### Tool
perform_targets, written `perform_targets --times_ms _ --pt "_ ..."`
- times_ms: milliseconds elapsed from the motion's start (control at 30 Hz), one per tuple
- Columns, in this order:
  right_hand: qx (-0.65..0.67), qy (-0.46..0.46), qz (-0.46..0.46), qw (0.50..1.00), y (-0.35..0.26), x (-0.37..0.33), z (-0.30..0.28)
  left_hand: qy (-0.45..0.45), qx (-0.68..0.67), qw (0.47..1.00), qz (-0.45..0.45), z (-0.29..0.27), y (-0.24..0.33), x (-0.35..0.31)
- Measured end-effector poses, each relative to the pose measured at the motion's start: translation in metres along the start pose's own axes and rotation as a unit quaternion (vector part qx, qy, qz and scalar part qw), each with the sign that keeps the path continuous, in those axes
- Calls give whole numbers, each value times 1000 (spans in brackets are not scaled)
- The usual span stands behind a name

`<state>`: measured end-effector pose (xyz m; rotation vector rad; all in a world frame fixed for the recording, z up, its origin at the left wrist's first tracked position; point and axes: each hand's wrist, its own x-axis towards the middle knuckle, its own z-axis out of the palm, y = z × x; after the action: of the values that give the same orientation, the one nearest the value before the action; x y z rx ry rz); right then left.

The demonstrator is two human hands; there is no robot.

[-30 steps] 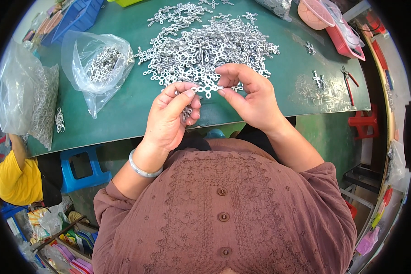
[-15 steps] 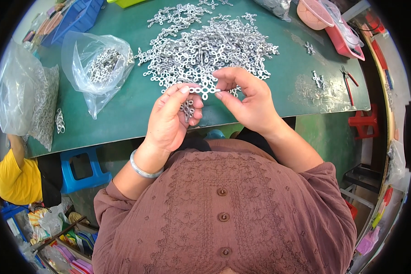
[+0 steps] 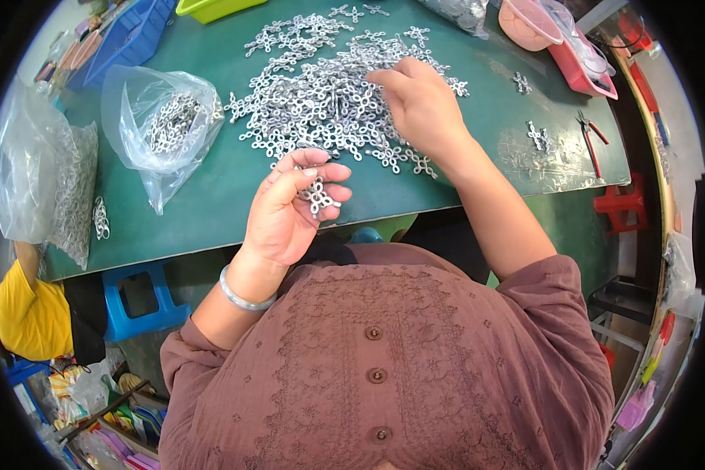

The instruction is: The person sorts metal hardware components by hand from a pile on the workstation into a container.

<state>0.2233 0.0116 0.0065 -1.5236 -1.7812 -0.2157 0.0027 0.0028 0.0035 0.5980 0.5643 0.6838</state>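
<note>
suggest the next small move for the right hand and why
Probably the right hand should pinch one piece from the metal pile and bring it to the left hand. The right hand is at the pile's right part, fingers bent, though its grip can't be made out; the left holds looped metal links in its curled fingers, close by.

Head cam, left fisheye: close above wearer's blouse [image 3: 321, 376], pitched down and forward; left grip [image 3: 286, 207] and right grip [image 3: 424, 106] near centre, tabletop [image 3: 239, 192] across upper half.
</note>
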Motion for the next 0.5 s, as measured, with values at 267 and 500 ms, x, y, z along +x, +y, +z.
perform_targets --times_ms 267,500 --pt "-81 -56 -83 992 10 8 -2 -5 25 1000 -4 -1 2 0" --pt "61 -66 -26 996 -10 -2 -23 35 80 996 26 4 3 3"
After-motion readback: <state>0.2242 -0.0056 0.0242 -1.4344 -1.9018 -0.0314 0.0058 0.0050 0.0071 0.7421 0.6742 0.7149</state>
